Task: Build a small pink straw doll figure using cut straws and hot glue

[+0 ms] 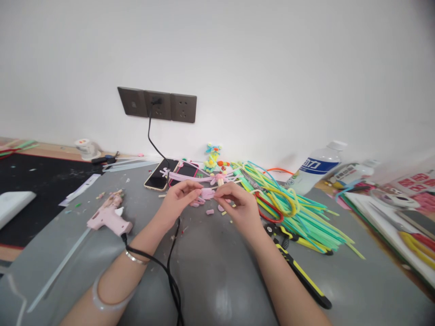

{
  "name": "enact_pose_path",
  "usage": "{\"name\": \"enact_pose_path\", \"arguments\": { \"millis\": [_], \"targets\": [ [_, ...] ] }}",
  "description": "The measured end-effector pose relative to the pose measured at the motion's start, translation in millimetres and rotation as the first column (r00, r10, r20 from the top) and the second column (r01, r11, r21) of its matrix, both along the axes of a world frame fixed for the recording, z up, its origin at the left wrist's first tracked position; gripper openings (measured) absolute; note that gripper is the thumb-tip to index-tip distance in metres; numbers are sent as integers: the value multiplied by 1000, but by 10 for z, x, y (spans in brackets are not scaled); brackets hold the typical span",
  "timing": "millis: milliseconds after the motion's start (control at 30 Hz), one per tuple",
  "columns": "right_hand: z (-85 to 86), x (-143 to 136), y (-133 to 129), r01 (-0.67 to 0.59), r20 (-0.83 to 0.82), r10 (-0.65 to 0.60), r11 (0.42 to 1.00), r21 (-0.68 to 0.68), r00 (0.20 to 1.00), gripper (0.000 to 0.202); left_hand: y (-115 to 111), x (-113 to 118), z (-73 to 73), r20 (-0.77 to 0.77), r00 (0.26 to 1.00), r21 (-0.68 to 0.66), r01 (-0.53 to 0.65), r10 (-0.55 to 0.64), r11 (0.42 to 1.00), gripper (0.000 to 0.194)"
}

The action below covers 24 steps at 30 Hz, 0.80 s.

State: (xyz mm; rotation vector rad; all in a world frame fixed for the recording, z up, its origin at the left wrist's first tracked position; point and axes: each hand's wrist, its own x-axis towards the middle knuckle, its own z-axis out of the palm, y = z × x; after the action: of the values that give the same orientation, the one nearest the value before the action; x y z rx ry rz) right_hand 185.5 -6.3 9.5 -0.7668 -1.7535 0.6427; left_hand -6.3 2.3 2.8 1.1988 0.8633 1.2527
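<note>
My left hand (pixel 183 198) is closed, thumb against the fingers, beside a small pile of pink fuzzy pieces (pixel 206 194). What it holds, if anything, is too small to make out. Across from it, my right hand (pixel 236 201) pinches something that I cannot make out at the right end of the pile. Behind both hands lie long pink fuzzy stems (pixel 183 176) with curled ends. A short pink piece (pixel 210 212) rests on the grey table just in front of the pile.
A pink glue gun (pixel 110 217) with its black cable lies left, near a phone (pixel 161 175). On the right are green and yellow stems (pixel 316 226), yellow-black pliers (pixel 301 271) and a bottle (pixel 316 167). A small colourful figure (pixel 212 157) stands by the wall.
</note>
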Motion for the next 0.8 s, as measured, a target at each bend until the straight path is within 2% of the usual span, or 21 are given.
{"name": "enact_pose_path", "arguments": {
  "millis": [267,567,800],
  "targets": [
    [26,9,-2,-28,62,25,998,49,998,14,-5,-17,-2,-66,998,33,-10,12,999,18],
    [-23,-19,-2,12,-73,-19,995,-103,997,9,-1,-12,3,-85,996,47,-32,36,998,13],
    [-12,-13,0,16,-20,-18,993,-117,1000,8,-14,-7,38,-94,993,77,-69,76,995,9]
  ]
}}
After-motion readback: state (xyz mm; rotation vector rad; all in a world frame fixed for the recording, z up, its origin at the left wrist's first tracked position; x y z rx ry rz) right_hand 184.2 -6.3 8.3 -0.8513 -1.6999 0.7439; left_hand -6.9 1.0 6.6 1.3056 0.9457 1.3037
